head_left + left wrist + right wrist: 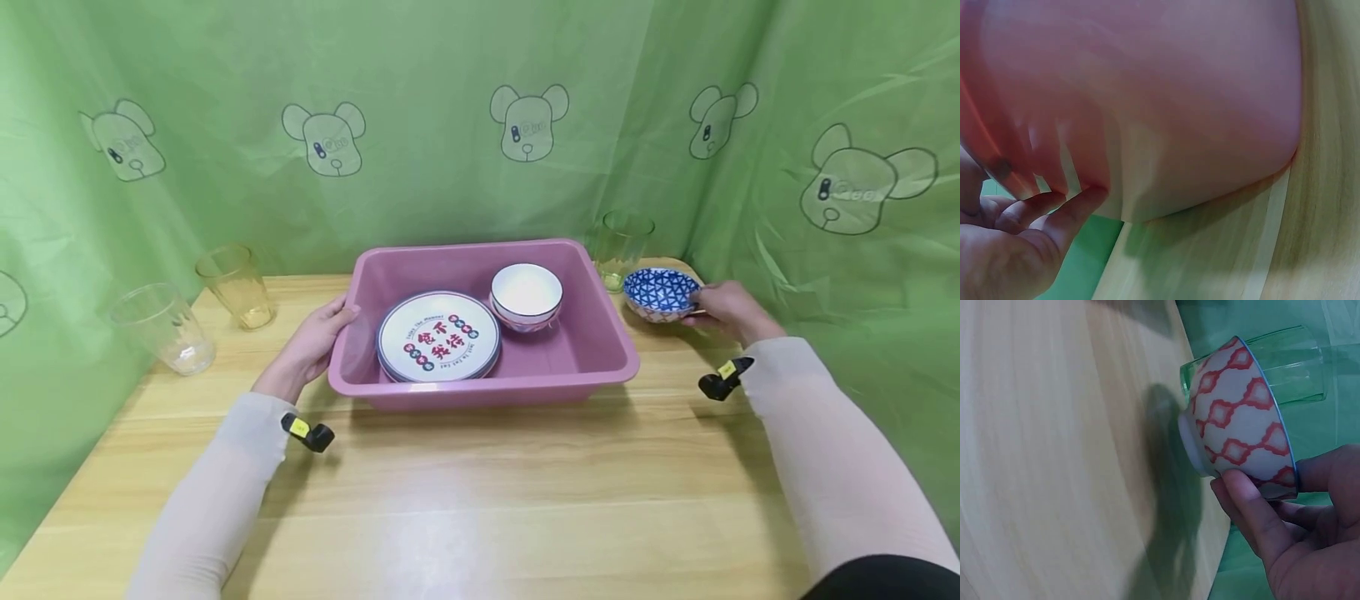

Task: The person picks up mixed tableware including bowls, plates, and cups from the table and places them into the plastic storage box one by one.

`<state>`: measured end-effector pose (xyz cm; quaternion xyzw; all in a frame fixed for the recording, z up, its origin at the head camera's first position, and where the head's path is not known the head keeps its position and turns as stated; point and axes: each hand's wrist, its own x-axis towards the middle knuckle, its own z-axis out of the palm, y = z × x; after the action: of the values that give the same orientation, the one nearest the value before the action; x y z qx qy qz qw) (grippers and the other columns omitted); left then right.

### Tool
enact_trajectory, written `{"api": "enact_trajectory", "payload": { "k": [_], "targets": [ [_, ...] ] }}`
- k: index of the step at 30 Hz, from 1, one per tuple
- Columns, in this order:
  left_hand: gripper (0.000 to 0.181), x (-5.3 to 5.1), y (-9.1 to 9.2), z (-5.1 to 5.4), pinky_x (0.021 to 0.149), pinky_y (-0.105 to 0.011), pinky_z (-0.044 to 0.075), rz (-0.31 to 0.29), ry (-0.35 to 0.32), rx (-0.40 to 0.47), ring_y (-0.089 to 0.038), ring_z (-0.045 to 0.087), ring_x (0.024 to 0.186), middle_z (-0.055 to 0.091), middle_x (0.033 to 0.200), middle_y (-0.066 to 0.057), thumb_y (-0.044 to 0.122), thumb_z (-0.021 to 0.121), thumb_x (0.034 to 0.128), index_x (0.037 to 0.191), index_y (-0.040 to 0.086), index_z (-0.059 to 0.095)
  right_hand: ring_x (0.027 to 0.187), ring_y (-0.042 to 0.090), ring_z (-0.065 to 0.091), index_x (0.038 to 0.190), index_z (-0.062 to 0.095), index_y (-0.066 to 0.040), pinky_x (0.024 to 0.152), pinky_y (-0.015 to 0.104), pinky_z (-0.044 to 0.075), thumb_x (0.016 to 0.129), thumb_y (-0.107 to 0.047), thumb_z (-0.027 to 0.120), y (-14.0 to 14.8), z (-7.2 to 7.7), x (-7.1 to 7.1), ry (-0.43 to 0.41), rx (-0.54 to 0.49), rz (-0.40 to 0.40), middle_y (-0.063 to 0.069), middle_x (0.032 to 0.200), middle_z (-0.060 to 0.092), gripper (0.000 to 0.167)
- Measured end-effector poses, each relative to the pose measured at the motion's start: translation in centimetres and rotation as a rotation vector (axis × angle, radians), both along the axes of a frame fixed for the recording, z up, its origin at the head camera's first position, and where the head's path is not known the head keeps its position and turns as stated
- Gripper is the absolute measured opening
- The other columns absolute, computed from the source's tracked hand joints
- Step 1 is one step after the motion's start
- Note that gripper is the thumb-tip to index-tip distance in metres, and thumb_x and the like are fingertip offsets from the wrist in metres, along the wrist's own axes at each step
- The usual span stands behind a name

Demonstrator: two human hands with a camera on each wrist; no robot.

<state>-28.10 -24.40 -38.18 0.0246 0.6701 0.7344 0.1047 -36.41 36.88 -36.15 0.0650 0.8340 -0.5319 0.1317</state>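
Head view: blue bowl (660, 292) in right hand (725, 307), left hand (318, 335) (thumb uppermost) tight on tub rim (487, 388).

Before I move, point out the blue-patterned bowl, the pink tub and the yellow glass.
Blue-patterned bowl (660, 291), head view: on its patterned inside.
Pink tub (546, 357), head view: on its bare inside floor.
Yellow glass (238, 288), head view: on its side wall.

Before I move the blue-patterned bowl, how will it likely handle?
The bowl looks like patterned ceramic, so it's probably stiff and could chip if knocked. It may swivel or slip, since the right hand pinches only one side. Its foot is narrower than its rim, so a high push might tip it.
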Motion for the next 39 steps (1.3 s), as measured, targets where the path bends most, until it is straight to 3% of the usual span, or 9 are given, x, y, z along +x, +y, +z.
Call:
{"api": "enact_trajectory", "payload": {
  "k": [8,14,19,26,30,39],
  "targets": [
    [0.057,0.0,0.1,0.2,0.111,-0.051,0.034,-0.002,-0.002,-0.027,-0.042,0.036,0.136,0.028,0.154,-0.026,0.020,0.041,0.1062,0.157,0.015,0.017,0.076,0.008,0.064,0.137,0.023,0.027,0.084,0.025,0.056,0.101,-0.005,0.039,-0.5,1.4,0.2,0.055,-0.010,0.034,0.018,0.106,0.053,0.050],
    [0.057,-0.2,0.1,0.2,0.111,-0.050,0.035,-0.006,-0.005,-0.044,-0.041,0.037,0.136,0.028,0.154,-0.026,0.020,0.041,0.1064,0.157,0.015,0.016,0.077,0.004,0.063,0.142,0.016,0.024,0.088,0.025,0.054,0.103,-0.008,0.039,-0.8,2.5,0.2,0.052,0.003,0.038,0.027,0.122,0.045,0.056],
    [0.057,-0.2,-0.1,0.3,0.110,-0.050,0.036,-0.015,-0.010,-0.069,-0.043,0.037,0.135,0.031,0.152,-0.027,0.019,0.040,0.1063,0.157,0.013,0.016,0.079,0.003,0.063,0.142,0.015,0.024,0.089,0.025,0.054,0.103,-0.008,0.039,-1.5,3.4,0.6,0.073,0.008,0.068,0.027,0.123,0.043,0.056],
    [0.056,0.0,-0.6,1.0,0.101,-0.044,0.047,-0.051,0.003,-0.201,-0.036,0.051,0.122,0.040,0.144,-0.030,0.024,0.040,0.1067,0.156,0.010,0.019,0.078,0.004,0.064,0.142,0.017,0.024,0.087,0.026,0.055,0.103,-0.008,0.040,-2.6,4.5,0.8,0.124,-0.012,0.091,0.028,0.123,0.044,0.055],
    [0.056,0.0,-0.7,1.3,0.098,-0.040,0.050,-0.058,0.000,-0.227,-0.030,0.057,0.115,0.041,0.141,-0.032,0.023,0.041,0.1064,0.156,0.009,0.020,0.078,0.004,0.064,0.142,0.018,0.023,0.088,0.026,0.055,0.102,-0.008,0.040,-3.3,5.1,0.9,0.136,-0.011,0.100,0.030,0.127,0.041,0.055],
    [0.057,-0.1,-0.6,2.2,0.099,-0.045,0.049,-0.106,0.024,-0.319,-0.040,0.051,0.120,0.044,0.137,-0.033,0.022,0.040,0.1065,0.156,0.007,0.017,0.079,0.004,0.065,0.143,0.017,0.023,0.088,0.025,0.054,0.103,-0.008,0.040,-4.5,6.3,1.1,0.145,-0.019,0.122,0.032,0.130,0.039,0.055]
  ]
}}
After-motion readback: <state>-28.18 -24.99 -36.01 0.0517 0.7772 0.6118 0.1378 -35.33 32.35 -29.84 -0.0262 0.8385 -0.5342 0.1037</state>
